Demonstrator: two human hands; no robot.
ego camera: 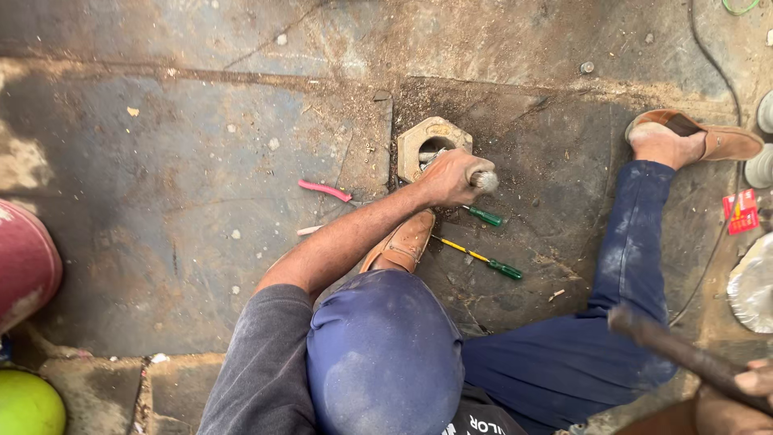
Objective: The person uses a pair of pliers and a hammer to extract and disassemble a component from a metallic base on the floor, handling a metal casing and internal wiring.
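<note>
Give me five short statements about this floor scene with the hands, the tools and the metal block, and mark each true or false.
1. The left hand grips a metal tool beside the hexagonal metal block. True.
2. Two green-handled screwdrivers lie on the floor. True.
3. The right hand is empty. False: it grips a dark wooden handle at the lower right.
4. The pink strip lies on top of the block. False: it lies on the floor, left of the block.
5. Both feet are bare. False: each wears a brown shoe.
</note>
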